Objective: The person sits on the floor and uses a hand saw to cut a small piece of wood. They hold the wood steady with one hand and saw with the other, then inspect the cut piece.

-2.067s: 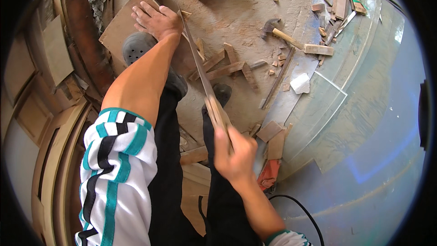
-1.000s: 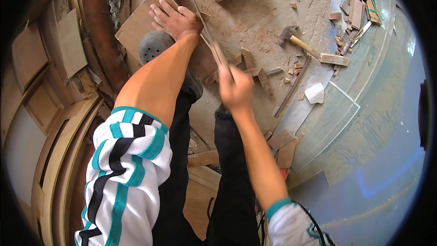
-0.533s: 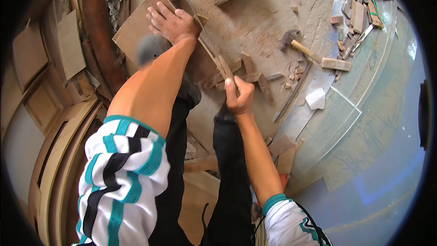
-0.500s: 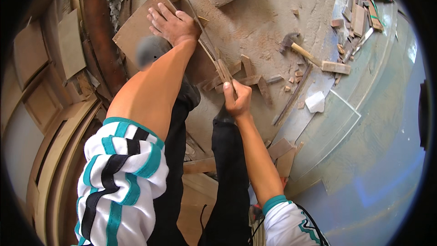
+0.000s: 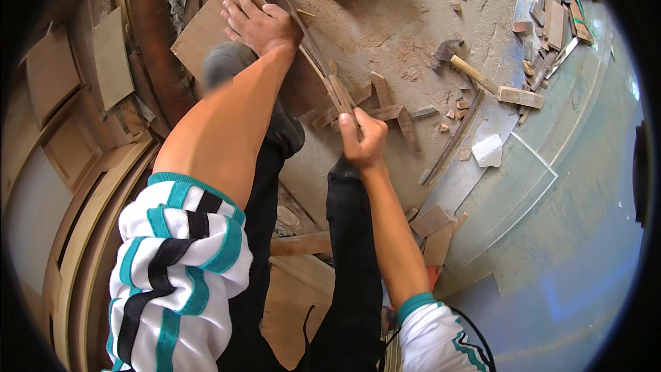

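- Beside the brown flat wooden board (image 5: pixel 206 24) lying on the dusty floor, the person is sawing: the right hand (image 5: pixel 363 139) is wrapped shut around the wooden handle of a long thin-bladed hand saw (image 5: pixel 308 43), and the stroke looks to be in mid-travel.
- The left hand (image 5: pixel 260 22) is lying flat on the board, fingers spread and pressing down, bracing the piece against the pull of the blade.
- The saw is sitting along the board's right edge, its blade touching the wood just beside the left hand's knuckles.
- Its long axis is running on a diagonal: the handle is lying nearest the person, below and right of the board, while the tip is pointing away, past the board's far corner toward the top of the view.
- I judge the cut to be partly made; how deep the blade is sitting in the board cannot be told.
- The next stroke is calling for the blade to stay on that same diagonal, with the left hand holding firm and its fingers well off the cut line.
- Right of the board, a wooden-handled hammer (image 5: pixel 463 69) and short wooden offcuts (image 5: pixel 385 103) are lying in sawdust, apart from both hands.
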Demonstrator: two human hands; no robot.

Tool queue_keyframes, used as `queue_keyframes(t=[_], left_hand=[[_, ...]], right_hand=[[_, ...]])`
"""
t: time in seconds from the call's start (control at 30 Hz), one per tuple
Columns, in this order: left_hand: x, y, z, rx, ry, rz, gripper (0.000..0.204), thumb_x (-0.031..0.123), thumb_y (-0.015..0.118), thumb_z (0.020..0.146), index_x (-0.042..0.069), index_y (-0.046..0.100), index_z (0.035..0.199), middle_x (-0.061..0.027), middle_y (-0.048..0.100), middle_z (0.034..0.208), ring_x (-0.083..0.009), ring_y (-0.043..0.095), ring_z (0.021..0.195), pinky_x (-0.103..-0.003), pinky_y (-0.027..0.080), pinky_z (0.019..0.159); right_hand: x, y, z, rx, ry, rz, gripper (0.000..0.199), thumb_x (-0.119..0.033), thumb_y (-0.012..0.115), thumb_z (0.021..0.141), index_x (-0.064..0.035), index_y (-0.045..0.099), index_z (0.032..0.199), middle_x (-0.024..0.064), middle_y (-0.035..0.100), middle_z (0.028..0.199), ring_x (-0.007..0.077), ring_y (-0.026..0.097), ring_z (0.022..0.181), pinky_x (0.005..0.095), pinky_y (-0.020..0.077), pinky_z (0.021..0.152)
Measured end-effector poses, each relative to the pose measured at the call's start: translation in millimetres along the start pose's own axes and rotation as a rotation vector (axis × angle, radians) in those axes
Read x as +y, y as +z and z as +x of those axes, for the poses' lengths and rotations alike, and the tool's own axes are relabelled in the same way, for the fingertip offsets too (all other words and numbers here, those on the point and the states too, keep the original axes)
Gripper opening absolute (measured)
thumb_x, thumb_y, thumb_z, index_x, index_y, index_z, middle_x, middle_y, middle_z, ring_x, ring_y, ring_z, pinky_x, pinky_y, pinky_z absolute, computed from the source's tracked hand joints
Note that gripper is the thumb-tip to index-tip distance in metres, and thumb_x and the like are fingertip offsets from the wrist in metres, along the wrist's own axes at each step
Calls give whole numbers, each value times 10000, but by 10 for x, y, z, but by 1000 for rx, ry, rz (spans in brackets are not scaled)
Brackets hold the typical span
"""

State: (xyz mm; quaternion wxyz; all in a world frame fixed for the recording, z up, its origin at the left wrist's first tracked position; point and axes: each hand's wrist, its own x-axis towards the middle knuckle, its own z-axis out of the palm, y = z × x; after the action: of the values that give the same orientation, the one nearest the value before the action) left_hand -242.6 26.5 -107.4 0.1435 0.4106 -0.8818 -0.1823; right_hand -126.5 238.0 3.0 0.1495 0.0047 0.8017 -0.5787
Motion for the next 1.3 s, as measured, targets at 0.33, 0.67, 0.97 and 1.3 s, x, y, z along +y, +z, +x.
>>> queue_keyframes(t=[0.33,0.67,0.97,1.3], left_hand=[[-40,-33,-41,-3,-18,37,646,294,474,900,45,428,1495,-245,324,1590,-420,229,1503,-606,120,1208],[-107,-90,-15,33,-30,62,636,311,460,900,65,455,1487,-238,352,1585,-394,252,1506,-579,151,1212],[-67,-54,1,26,7,42,626,297,491,891,48,472,1465,-235,345,1584,-420,254,1494,-608,149,1199],[16,-64,-24,-36,-23,71,628,275,476,904,50,432,1489,-232,312,1596,-424,229,1502,-604,130,1207]], right_hand=[[-40,-129,-252,-31,-42,-74,321,-146,611,940,13,525,674,183,465,530,303,542,449,387,411,464],[-250,-529,-1056,-22,29,-73,334,-203,611,957,-1,556,696,212,481,567,334,605,514,385,431,484],[-145,-92,-72,-34,54,-21,339,-212,618,951,-8,509,704,216,502,602,401,544,516,410,431,508],[-95,-41,126,-90,59,-29,331,-189,624,953,16,546,706,206,500,568,340,562,478,387,433,482]])
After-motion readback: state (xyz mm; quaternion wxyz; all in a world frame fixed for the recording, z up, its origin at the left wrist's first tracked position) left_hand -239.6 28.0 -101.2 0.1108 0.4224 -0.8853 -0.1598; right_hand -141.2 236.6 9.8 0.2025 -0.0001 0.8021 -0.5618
